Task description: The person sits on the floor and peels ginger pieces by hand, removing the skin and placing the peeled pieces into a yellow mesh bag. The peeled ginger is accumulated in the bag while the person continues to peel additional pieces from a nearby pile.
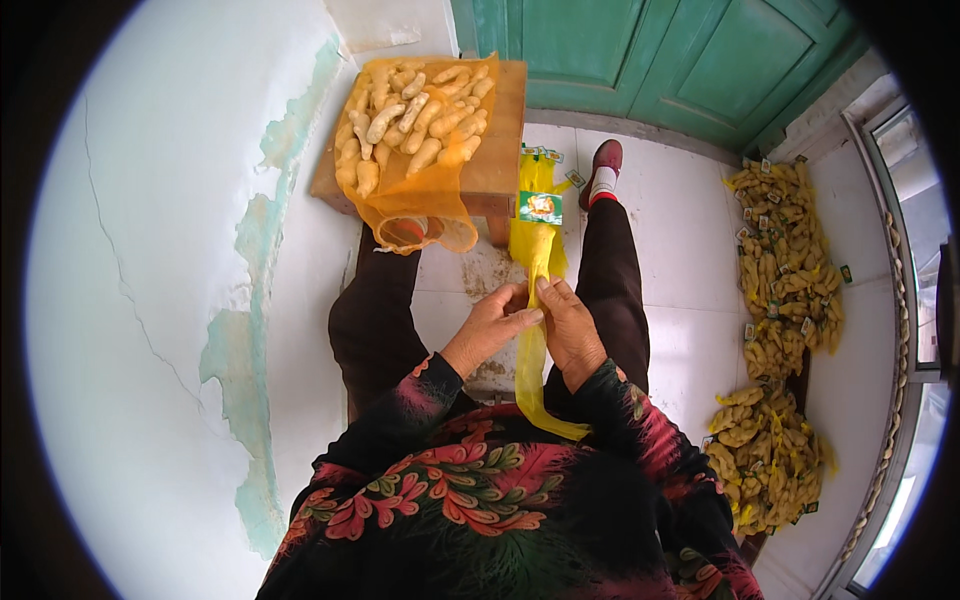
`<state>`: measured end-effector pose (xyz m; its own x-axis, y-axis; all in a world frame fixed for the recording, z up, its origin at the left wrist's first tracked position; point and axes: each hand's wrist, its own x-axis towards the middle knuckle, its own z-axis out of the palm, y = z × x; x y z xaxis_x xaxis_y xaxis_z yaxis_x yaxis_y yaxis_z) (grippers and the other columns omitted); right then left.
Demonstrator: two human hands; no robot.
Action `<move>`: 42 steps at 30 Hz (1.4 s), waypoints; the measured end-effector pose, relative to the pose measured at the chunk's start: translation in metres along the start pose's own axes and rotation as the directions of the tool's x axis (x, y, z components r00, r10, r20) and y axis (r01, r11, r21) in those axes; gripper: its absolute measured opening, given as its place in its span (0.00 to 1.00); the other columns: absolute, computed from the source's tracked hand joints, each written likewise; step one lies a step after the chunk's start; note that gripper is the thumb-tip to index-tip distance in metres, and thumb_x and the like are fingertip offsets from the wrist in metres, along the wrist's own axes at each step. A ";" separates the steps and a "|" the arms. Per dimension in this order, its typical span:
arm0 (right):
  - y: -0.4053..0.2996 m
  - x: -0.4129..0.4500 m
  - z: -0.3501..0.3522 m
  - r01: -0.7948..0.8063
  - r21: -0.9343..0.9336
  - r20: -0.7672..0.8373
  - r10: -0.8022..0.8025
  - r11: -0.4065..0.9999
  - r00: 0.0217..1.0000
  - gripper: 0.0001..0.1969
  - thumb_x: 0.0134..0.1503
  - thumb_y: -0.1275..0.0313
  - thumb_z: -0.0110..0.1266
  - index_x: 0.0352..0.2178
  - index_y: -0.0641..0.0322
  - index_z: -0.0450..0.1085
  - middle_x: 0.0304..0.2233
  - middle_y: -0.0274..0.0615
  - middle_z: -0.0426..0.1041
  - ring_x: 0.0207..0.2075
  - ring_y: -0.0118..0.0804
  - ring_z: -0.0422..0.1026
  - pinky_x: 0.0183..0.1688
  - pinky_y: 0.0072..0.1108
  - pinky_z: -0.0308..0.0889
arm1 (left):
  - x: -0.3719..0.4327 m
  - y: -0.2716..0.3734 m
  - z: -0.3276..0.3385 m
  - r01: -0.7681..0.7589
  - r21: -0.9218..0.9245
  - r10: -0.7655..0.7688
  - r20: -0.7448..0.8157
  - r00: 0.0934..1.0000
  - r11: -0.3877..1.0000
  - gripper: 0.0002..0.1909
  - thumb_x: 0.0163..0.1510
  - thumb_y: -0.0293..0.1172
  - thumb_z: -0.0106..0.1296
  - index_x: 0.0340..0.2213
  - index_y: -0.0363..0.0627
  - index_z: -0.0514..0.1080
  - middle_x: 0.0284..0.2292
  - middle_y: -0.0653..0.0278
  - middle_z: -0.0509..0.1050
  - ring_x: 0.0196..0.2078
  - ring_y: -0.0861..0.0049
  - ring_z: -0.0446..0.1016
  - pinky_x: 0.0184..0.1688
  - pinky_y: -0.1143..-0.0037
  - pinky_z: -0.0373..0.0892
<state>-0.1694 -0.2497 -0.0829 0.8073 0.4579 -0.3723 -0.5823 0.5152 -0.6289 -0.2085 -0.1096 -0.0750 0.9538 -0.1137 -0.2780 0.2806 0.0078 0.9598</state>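
Observation:
A narrow yellow mesh bag (532, 367) runs between my hands, its upper end bearing a green printed label (541, 208) and its loose lower end trailing to my lap. My left hand (496, 319) pinches the mesh from the left, thumb on top. From the right, my right hand (574, 326) grips it at the same height, thumb pointing up. Whether anything lies inside the bag just under the label, I cannot tell. Beneath it, more flat yellow mesh bags (536, 174) with labels hang beside a low wooden stool (491, 187).
On the stool, an orange mesh sack (420, 184) carries many tan, knobbly root-like pieces (427, 112). Filled, labelled yellow mesh bags are heaped along the right wall, in a far pile (784, 262) and a near pile (772, 457). My legs (611, 262) flank the stool's front; green doors (585, 45) stand behind.

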 end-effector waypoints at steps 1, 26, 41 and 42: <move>0.002 0.000 0.001 0.025 -0.045 0.030 -0.023 0.999 0.999 0.12 0.58 0.66 0.48 0.42 0.61 0.64 0.34 0.31 0.68 0.37 0.23 0.65 0.43 0.16 0.60 | 0.002 0.000 0.002 -0.029 -0.005 0.029 0.018 0.999 1.000 0.19 0.54 0.37 0.50 0.43 0.36 0.65 0.35 0.65 0.69 0.37 0.85 0.66 0.42 0.81 0.64; 0.000 0.015 0.006 0.076 -0.280 -0.084 -0.103 0.957 0.991 0.15 0.54 0.70 0.54 0.39 0.66 0.61 0.32 0.37 0.67 0.30 0.24 0.66 0.30 0.15 0.62 | 0.011 0.000 0.001 0.088 -0.375 -0.084 0.027 0.996 0.923 0.13 0.58 0.35 0.43 0.40 0.38 0.66 0.28 0.68 0.68 0.27 0.84 0.67 0.30 0.82 0.64; 0.032 0.002 -0.033 -0.235 -0.331 -0.203 0.174 0.914 0.964 0.19 0.55 0.69 0.51 0.46 0.66 0.58 0.39 0.40 0.67 0.42 0.32 0.68 0.44 0.22 0.63 | 0.165 0.062 -0.079 0.083 -0.227 -0.165 -0.370 0.914 0.970 0.12 0.55 0.33 0.46 0.36 0.37 0.62 0.24 0.63 0.68 0.20 0.77 0.69 0.23 0.76 0.69; 0.032 0.002 -0.034 -0.238 -0.323 -0.202 0.179 0.916 0.963 0.19 0.55 0.69 0.51 0.46 0.66 0.58 0.39 0.40 0.67 0.42 0.32 0.68 0.44 0.22 0.64 | 0.169 0.056 -0.081 0.089 -0.258 -0.178 -0.343 0.922 0.962 0.12 0.56 0.31 0.46 0.37 0.36 0.60 0.24 0.62 0.69 0.21 0.75 0.71 0.23 0.74 0.71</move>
<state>-0.1835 -0.2573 -0.1272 0.6924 0.3867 -0.6091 -0.6946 0.1286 -0.7078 -0.0227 -0.0483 -0.0717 0.8666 0.2346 -0.4404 0.3827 0.2540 0.8883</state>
